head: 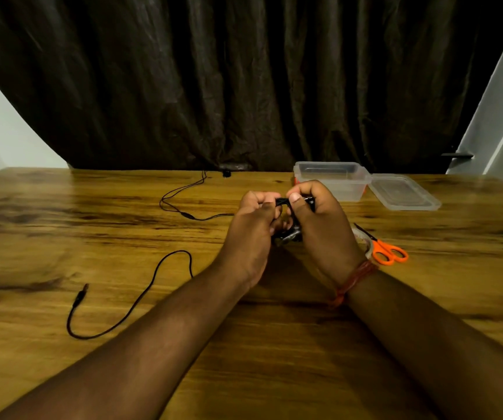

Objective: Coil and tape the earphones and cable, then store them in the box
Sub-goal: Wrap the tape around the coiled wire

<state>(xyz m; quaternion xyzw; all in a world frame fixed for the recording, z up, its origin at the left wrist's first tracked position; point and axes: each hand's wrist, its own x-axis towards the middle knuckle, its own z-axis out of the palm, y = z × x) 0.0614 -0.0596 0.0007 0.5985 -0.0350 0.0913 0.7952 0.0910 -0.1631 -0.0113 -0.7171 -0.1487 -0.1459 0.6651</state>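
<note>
— What's the head camera giving you?

— Both hands are up over the middle of the wooden table (62,231), pressed close together. The left hand (251,228) and the right hand (320,225) each have fingers curled tight round a small black bundle (289,234), thumbs pinching a dark loop on top.

— Which cord is it, earphones or cable?

— I can't tell; it's too hidden by the fingers. A thin black cord (180,204) runs from the hands off to the left and back to the far edge, forking on the way, so I'd guess that's the earphones. A thicker black cable (141,298) with a plug on its end snakes across the near left, its other end lost behind the left forearm.

— And the box?

— The clear box (332,180) stands open just behind the right hand, with nothing in it that I can see. Its lid (401,192) lies flat beside it. Orange scissors (389,253) lie by the right wrist, next to something pale that may be the tape.

— What could spoil it?

— I think the loose lengths could drag and snag, or the coil could spring open if one thumb lets go before any tape goes on. Those loops look small and stiff.
</note>
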